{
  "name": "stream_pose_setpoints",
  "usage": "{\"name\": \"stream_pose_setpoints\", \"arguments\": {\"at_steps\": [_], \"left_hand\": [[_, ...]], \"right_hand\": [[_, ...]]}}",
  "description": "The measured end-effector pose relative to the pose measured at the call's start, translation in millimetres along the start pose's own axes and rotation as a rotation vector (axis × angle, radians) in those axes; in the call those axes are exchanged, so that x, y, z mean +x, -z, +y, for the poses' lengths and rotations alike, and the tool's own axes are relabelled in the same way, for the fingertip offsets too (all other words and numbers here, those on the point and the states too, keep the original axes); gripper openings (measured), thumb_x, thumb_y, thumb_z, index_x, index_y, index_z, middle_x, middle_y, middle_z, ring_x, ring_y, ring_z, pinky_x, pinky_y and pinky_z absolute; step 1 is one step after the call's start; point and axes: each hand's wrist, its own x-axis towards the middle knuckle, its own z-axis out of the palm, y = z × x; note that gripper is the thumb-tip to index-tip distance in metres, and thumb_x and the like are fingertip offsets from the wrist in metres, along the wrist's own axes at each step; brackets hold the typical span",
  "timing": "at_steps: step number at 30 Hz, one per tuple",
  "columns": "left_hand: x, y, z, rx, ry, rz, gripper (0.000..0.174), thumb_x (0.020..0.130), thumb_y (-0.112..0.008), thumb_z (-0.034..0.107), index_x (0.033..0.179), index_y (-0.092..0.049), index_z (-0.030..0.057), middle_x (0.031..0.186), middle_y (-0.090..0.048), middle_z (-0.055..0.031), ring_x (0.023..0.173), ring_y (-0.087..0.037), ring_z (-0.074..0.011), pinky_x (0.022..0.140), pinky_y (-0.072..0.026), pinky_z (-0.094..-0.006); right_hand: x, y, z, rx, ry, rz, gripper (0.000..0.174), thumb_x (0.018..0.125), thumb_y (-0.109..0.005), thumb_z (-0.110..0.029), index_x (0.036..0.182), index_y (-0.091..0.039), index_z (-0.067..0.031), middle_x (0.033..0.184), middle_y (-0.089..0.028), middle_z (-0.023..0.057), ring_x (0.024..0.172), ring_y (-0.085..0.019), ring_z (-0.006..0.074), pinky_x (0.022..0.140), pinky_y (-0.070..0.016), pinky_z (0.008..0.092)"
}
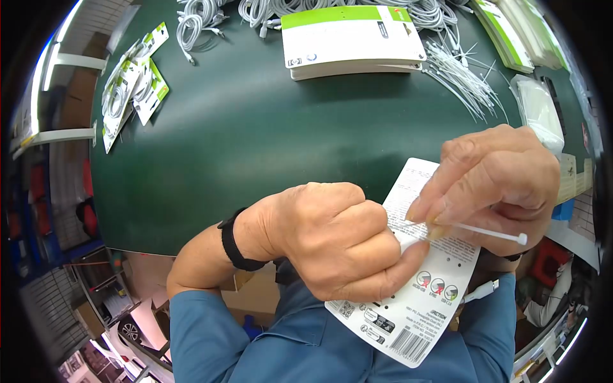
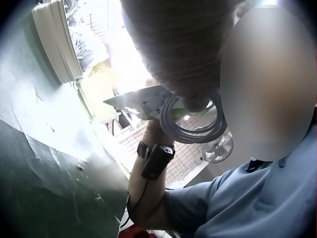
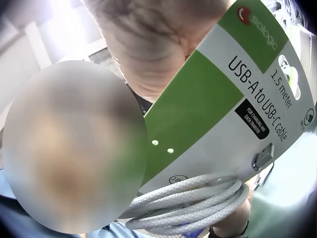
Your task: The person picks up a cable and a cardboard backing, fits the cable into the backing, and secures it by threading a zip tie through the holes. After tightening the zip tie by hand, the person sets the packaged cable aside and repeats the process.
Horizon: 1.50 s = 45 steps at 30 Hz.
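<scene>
A printed packaging card [image 1: 408, 319] slants below both hands in the head view, text and barcode side up. My left hand [image 1: 345, 242] lies across it, its fingers curled, gripping the card. With my right hand [image 1: 491, 182] I pinch a thin white cable tie [image 1: 488, 232], its small head sticking out to the right. The tie's other end runs toward the left fingers. On the card's green and white front, in the right wrist view, a coiled white braided cable [image 3: 193, 206] lies along the lower edge. One plug [image 1: 483, 292] pokes out beside the card.
A stack of cards [image 1: 351, 38] stands at the back of the green table [image 1: 236, 147], before several coiled cables [image 1: 201, 22]. Loose cable ties [image 1: 463, 80] lie to its right, more cards [image 1: 504, 35] beyond. Finished-looking carded cables [image 1: 134, 83] sit at the far left.
</scene>
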Motion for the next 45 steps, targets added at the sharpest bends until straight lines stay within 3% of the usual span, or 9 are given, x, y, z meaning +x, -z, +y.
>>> {"name": "stream_pose_setpoints", "arguments": {"at_steps": [12,15,21,25,33,37,40,42,45], "left_hand": [[0,-1,-2,-0.005,0.001,0.02,0.049,0.065,-0.084,0.024,0.11,-0.077,0.0042,0.066,-0.04,0.0077,0.053,-0.039,-0.0058,0.045,-0.0266,-0.0255],[-1,-7,-3,0.045,-0.018,0.065,0.034,0.073,-0.075,0.023,0.1,-0.075,0.0012,0.069,-0.05,0.0042,0.055,-0.049,-0.0078,0.045,-0.031,-0.0255],[0,-11,-3,0.087,-0.015,0.098,0.033,0.077,-0.076,0.021,0.102,-0.074,0.0009,0.067,-0.051,0.0044,0.055,-0.05,-0.0075,0.046,-0.0304,-0.0254],[0,-1,3,0.098,0.069,0.004,0.035,0.078,-0.084,0.02,0.108,-0.075,0.0063,0.078,-0.07,-0.0022,0.067,-0.068,-0.0129,0.051,-0.0395,-0.023],[4,6,1,0.034,0.141,-0.064,0.035,0.077,-0.087,0.017,0.109,-0.078,0.0048,0.086,-0.074,-0.0074,0.077,-0.075,-0.0186,0.056,-0.0507,-0.0277],[4,-5,-10,-0.08,0.184,0.087,0.041,0.073,-0.082,0.012,0.11,-0.076,-0.0025,0.08,-0.063,-0.0053,0.066,-0.066,-0.0177,0.054,-0.0525,-0.0307],[4,-1,-14,-0.152,0.316,0.106,0.041,0.073,-0.082,0.01,0.112,-0.078,-0.0025,0.083,-0.067,-0.0075,0.067,-0.068,-0.02,0.055,-0.0545,-0.0314],[5,1,-15,-0.216,0.453,0.181,0.035,0.079,-0.085,0.009,0.112,-0.08,-0.0005,0.088,-0.071,-0.0094,0.07,-0.07,-0.022,0.058,-0.0566,-0.0327],[2,-5,-19,-0.145,0.684,0.328,0.034,0.084,-0.084,0.008,0.117,-0.078,0.0014,0.086,-0.069,-0.0076,0.068,-0.068,-0.0239,0.059,-0.0549,-0.033]], "right_hand": [[2,-1,0,-0.005,-0.087,-0.083,0.016,0.079,-0.082,0.007,0.09,-0.076,-0.0033,0.087,-0.081,0.0171,0.06,-0.072,0.0184,0.051,-0.0516,0.0269],[5,-1,-2,-0.015,-0.152,-0.169,0.014,0.08,-0.08,0.007,0.089,-0.078,-0.0029,0.088,-0.079,0.0138,0.066,-0.075,0.0221,0.055,-0.0548,0.0297],[9,0,-8,-0.064,-0.263,-0.212,0.014,0.077,-0.082,0.006,0.085,-0.078,-0.0047,0.085,-0.074,0.0081,0.073,-0.075,0.022,0.061,-0.0554,0.0316],[9,-1,-6,-0.038,-0.287,-0.17,0.015,0.077,-0.081,0.005,0.084,-0.073,-0.005,0.08,-0.069,0.0074,0.067,-0.068,0.0239,0.059,-0.0514,0.0329],[11,0,1,0.011,-0.291,-0.101,0.014,0.081,-0.084,0.002,0.089,-0.073,-0.003,0.079,-0.072,0.0059,0.07,-0.07,0.0157,0.062,-0.0541,0.0285],[14,8,0,-0.008,-0.338,-0.043,0.015,0.086,-0.084,-0.001,0.099,-0.076,-0.0011,0.082,-0.074,0.0041,0.074,-0.07,0.0098,0.066,-0.0551,0.0249],[14,-1,5,0.276,-0.349,0.405,0.034,0.096,-0.075,0.0,0.13,-0.07,0.0001,0.102,-0.075,0.0068,0.086,-0.069,0.0093,0.073,-0.054,0.0235],[17,3,0,0.038,-0.248,0.7,0.036,0.099,-0.072,0.003,0.134,-0.066,0.0009,0.107,-0.074,0.01,0.09,-0.069,0.0102,0.073,-0.0522,0.0231],[1,22,18,0.057,0.219,0.822,0.03,0.099,-0.072,0.004,0.128,-0.067,-0.0003,0.107,-0.074,0.0111,0.089,-0.068,0.0119,0.072,-0.0514,0.0226]]}}
